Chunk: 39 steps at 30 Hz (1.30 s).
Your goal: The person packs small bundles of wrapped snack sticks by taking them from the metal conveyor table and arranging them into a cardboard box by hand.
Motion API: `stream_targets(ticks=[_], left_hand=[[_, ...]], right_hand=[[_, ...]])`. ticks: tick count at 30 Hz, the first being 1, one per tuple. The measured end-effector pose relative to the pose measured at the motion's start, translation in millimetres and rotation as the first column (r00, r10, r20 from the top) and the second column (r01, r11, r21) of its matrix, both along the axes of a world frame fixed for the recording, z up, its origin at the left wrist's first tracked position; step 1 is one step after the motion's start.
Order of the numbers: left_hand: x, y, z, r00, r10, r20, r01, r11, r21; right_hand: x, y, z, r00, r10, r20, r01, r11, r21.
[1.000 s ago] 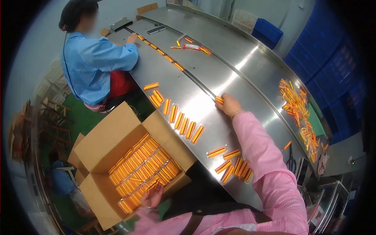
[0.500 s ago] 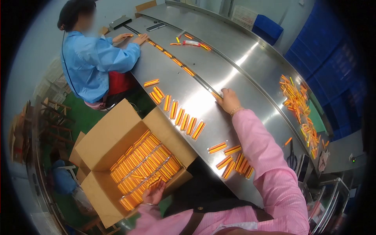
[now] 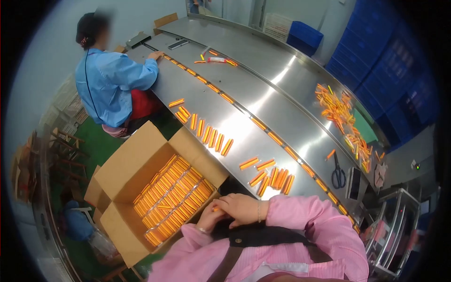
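Note:
My two hands are together in front of my chest, beside the near right edge of the open cardboard box [image 3: 123, 162]. My left hand [image 3: 210, 218] is closed, with a small bit of an orange stick packet showing at its fingers. My right hand [image 3: 242, 209] lies over it, its fingers curled down; what they grip is hidden. Rows of orange-and-yellow stick packets [image 3: 174, 197] in clear wrap fill the box. On the metal table beyond my hands lie a loose group of packets [image 3: 277, 179] and a slanting row of packets [image 3: 207, 134].
A narrow track [image 3: 244, 111] carrying a line of orange packets crosses the steel table [image 3: 263, 155]. A heap of orange sticks [image 3: 340, 113], scissors [image 3: 338, 176] and blue crates [image 3: 371, 51] are at right. A co-worker in blue [image 3: 105, 75] sits at the far left, a hand at the track.
My right hand has left the track and come back to my left hand, which has lifted out of the box. Orange packets now line the track's near part. The co-worker's arms have shifted.

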State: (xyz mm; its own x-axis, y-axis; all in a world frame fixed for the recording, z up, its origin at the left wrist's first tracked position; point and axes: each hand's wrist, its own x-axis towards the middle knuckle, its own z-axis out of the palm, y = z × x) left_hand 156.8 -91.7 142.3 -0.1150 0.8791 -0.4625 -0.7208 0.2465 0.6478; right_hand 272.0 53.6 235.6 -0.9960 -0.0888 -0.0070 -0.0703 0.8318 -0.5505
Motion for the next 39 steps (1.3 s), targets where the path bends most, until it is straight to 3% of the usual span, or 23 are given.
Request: stream_targets(ticks=[1,2,4,8,10,11,13,16,18,19,20,21,22,23,25,26,32,34,39], left_hand=[[5,-2,2,1.0,-0.002,-0.002,0.002,1.0,-0.009],[8,-3,1,1.0,-0.017,-0.009,0.017,1.0,-0.021],[11,-1,-1,0.999,-0.035,-0.018,0.034,0.998,-0.043],[19,6,3,0.984,-0.061,-0.165,0.052,0.997,-0.059],[29,-25,10,0.978,0.047,-0.203,-0.064,0.995,-0.079],[32,-37,7,0.951,0.047,-0.305,-0.07,0.995,-0.065],[32,-38,8,0.89,-0.031,-0.454,0.038,0.999,0.006],[27,-36,36,0.827,-0.223,-0.517,0.194,0.975,-0.111],[0,-51,33,0.799,-0.374,-0.472,0.395,0.917,-0.058],[-29,-58,51,0.662,-0.511,-0.548,0.499,0.846,-0.187],[-62,-68,49,0.437,-0.501,-0.747,0.519,0.819,-0.245],[-89,-71,80,0.296,-0.582,-0.758,0.378,0.8,-0.467],[-142,-89,22,0.236,-0.519,-0.822,0.278,0.846,-0.454],[-173,-98,20,-0.018,-0.569,-0.822,0.149,0.811,-0.565],[-220,-120,-3,-0.095,-0.765,-0.637,0.137,0.624,-0.769],[-232,-128,-14,-0.115,-0.858,-0.501,0.107,0.491,-0.864],[-239,-173,-59,0.069,-0.884,-0.461,0.204,0.465,-0.861],[-250,-164,-75,0.08,-0.88,-0.468,0.302,0.469,-0.83],[-252,-210,-117,0.181,-0.913,-0.365,0.43,0.407,-0.806]], right_hand=[[5,-11,-6,0.999,-0.043,0.007,0.041,0.988,0.149],[9,-16,-12,0.999,-0.044,0.005,0.043,0.989,0.139],[14,-23,-23,0.971,-0.238,-0.006,0.224,0.907,0.357],[26,-16,-24,0.943,-0.287,-0.171,0.324,0.911,0.255],[27,-40,-36,0.941,-0.28,-0.19,0.299,0.951,0.075],[28,-48,-41,0.955,-0.255,-0.153,0.26,0.966,0.014],[34,-53,-43,0.958,-0.256,-0.13,0.253,0.967,-0.039],[39,-50,-31,0.957,-0.256,-0.138,0.25,0.966,-0.06],[46,-53,-30,0.958,-0.262,-0.118,0.249,0.962,-0.111],[50,-53,-28,0.936,-0.331,-0.124,0.311,0.938,-0.156],[55,-52,-25,0.908,-0.399,-0.126,0.37,0.907,-0.201],[63,-49,-21,0.876,-0.481,0.014,0.472,0.853,-0.221],[69,-47,-19,0.872,-0.49,0.015,0.481,0.849,-0.218],[76,-45,-17,0.821,-0.571,-0.005,0.546,0.786,-0.291],[93,-37,-24,0.731,-0.682,-0.017,0.638,0.692,-0.339],[101,-33,-23,0.724,-0.689,-0.017,0.645,0.686,-0.336],[144,-7,-34,0.478,-0.873,0.102,0.771,0.361,-0.525],[159,9,-10,0.356,-0.927,0.116,0.81,0.244,-0.533],[207,81,-31,0.231,-0.963,0.139,0.807,0.11,-0.58]])
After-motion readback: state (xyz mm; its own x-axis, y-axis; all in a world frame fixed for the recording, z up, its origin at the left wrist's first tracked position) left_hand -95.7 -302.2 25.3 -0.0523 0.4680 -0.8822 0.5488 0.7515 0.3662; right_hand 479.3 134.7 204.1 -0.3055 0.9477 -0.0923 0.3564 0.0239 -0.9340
